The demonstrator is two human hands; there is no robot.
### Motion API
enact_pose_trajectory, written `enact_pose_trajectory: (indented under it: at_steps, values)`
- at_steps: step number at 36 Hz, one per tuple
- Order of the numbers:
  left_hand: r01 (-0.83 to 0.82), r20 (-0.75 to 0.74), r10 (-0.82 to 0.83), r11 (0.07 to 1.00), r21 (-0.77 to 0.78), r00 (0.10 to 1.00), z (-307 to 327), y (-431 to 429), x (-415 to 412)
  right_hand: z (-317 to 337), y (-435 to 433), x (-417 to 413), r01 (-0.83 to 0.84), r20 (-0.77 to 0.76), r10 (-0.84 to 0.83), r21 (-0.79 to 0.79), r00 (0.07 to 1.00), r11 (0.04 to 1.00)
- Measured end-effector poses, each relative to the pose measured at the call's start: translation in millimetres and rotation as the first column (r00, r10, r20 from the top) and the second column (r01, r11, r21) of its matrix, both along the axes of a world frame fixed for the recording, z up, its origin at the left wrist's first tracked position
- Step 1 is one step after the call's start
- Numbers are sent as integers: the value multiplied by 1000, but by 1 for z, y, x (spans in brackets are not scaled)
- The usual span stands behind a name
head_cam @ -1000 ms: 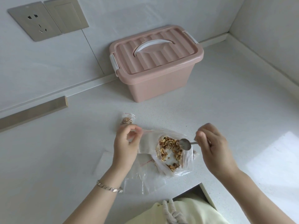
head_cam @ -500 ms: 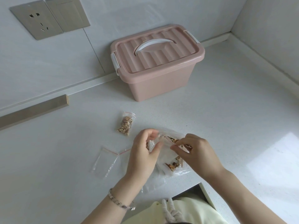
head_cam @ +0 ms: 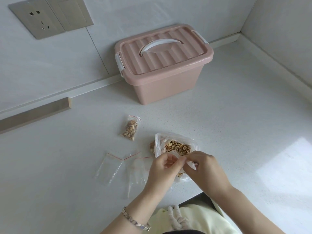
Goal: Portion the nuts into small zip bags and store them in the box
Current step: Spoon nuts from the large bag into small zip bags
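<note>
Nuts, chopped and light brown, lie on the white speckled counter in two places, both near its front edge.

Far left on the wall are a grey socket plate and a blank grey cover plate beside it. A long wooden strip lies below them where the counter meets the wall.

Next come two empty small clear zip bags with red seal lines, one flat bag and a second bag partly under the left wrist. Behind them lies a small filled zip bag, its seal end pointing toward the wall.

A pink plastic box with a ribbed lid and white handle stands at the back against the wall, lid on, well apart from the bags.

In front of it sits a large crumpled clear plastic bag, mouth open, holding most of the nuts.

The left hand, with a metal bracelet on its wrist, and the right hand meet at this bag's near edge. Each grip is pressed together, thumb against fingertips, pinching clear plastic film between them. Whether that film is a small bag or the large bag's rim cannot be told.

A bright sunlit patch falls on the counter at far right.
</note>
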State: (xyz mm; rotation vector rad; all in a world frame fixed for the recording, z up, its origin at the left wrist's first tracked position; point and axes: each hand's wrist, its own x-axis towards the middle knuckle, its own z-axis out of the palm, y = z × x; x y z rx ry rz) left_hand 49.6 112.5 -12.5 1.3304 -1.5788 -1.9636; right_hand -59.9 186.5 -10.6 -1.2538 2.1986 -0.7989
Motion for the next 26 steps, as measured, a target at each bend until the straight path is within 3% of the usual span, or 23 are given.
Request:
enact_pose_trajectory:
  at_steps: [14, 21, 26]
  values:
    - [26, -64, -20, 996, 84, 998, -1, -3, 5, 13, 7, 1, -5, 162, 22, -105, 986, 994]
    - [60, -55, -58, 998, 24, 997, -1, -5, 5, 14, 7, -3, -22, 238, 49, -116, 970, 993]
    - [181, -62, -184, 982, -45, 981, 3, -9, 6, 11, 7, -9, 6, 382, 24, -78, 924, 997]
